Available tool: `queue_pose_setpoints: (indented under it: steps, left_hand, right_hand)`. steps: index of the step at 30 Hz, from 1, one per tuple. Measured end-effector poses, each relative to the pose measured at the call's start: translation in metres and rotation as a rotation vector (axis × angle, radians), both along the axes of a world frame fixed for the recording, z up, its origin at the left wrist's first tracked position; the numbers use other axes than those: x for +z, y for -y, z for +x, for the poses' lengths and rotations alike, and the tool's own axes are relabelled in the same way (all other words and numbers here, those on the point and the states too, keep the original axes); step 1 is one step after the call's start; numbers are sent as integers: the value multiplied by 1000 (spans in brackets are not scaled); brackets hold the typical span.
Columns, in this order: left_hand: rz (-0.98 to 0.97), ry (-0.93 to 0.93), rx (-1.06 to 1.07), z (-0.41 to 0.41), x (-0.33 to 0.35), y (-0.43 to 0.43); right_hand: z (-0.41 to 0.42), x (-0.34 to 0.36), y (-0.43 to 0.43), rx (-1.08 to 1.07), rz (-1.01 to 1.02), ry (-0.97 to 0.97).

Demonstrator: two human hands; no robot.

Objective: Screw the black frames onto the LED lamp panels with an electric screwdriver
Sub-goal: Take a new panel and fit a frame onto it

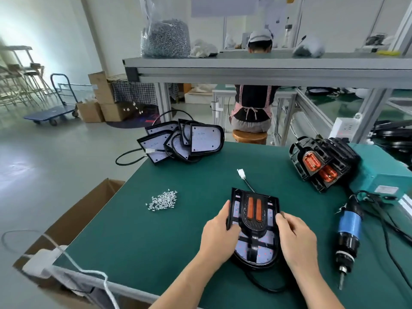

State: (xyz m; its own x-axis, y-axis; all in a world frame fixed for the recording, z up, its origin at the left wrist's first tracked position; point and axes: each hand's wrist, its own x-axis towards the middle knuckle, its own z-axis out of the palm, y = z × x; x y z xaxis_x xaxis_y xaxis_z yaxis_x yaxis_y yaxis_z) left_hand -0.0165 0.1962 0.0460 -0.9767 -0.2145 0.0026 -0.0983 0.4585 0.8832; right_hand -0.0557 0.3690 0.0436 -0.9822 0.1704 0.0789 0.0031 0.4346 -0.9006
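Your left hand (219, 233) and right hand (294, 238) both curl their fingers round the side edges of the black frame (254, 208) lying on the LED lamp panel (264, 253) mid-way across the green mat (133, 230); release it unseated to reach the electric screwdriver (349, 233) and the screw holes could slip out of line.

Frame (254, 210) between the left hand (219, 235) and right hand (294, 236) is black, with two orange strips down the middle. Panel (265, 250) under it looks pale white-lilac with tiny red dots. Table (156, 241) is dark green all over. Left of the left hand, the screws (162, 200) are shiny silver. Right of the right hand, the screwdriver (349, 228) is black with a blue band. Past that hand, the box (379, 172) is teal and the stacked frames (334, 152) are black with coppery orange windows.
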Motion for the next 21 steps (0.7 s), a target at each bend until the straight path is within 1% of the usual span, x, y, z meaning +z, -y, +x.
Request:
queue_pose_setpoints:
  steps: [2, 4, 6, 8, 10, 12, 13, 15, 21]
  left_hand:
    - [62, 5, 3, 1, -1, 0]
    - [110, -60, 104, 1, -2, 6]
    - [17, -182, 333, -3, -3, 26]
    - [-99, -232, 601, -7, -1, 62]
    - [-186, -185, 812, -8, 0, 107]
    - [-237, -71, 946, -6, 0, 147]
    - [-253, 0, 969, -6, 0, 161]
    - [-291, 129, 940, -6, 2, 176]
    - [-399, 410, 822, -18, 13, 190]
  right_hand:
    - [0, 0, 0, 27, 65, -3]
    - [-1, -1, -1, 26, 127, -2]
    - [-1, -1, -2, 27, 135, 1]
    - [-1, -1, -2, 32, 122, 2]
    - [0, -1, -2, 31, 107, 1]
    - [-1, -2, -1, 22, 99, -9]
    - [-1, -2, -1, 18, 100, -14]
    - [-2, -2, -1, 11, 98, -21]
    - [6, 5, 0, -16, 40, -45]
